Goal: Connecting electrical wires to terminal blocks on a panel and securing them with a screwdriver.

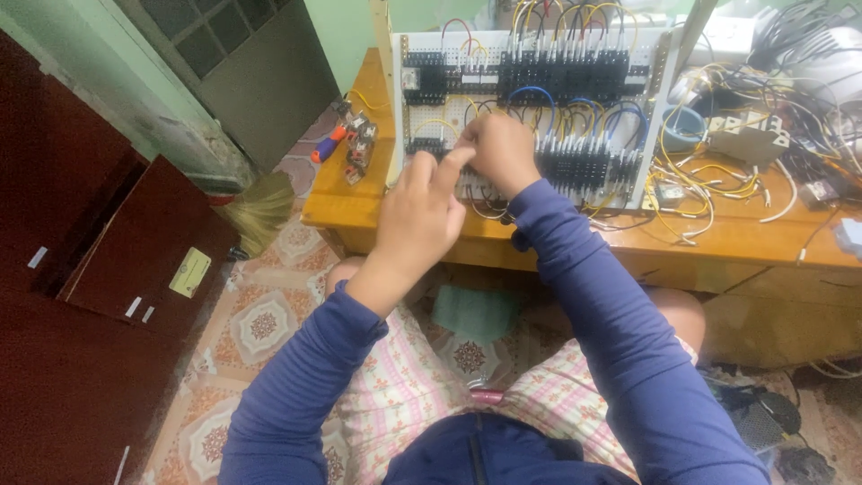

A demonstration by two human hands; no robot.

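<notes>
Both hands, left (pixel 420 211) loosely open, right (pixel 501 153) curled, grip unclear, at white wiring panel (pixel 530 117) on wooden table (pixel 736 235).

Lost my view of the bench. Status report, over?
Both hands at the white wiring panel. Left hand fingers pointing in; right hand pinching at the wires, grip hidden. Loose yellow wires beside the panel.
</notes>
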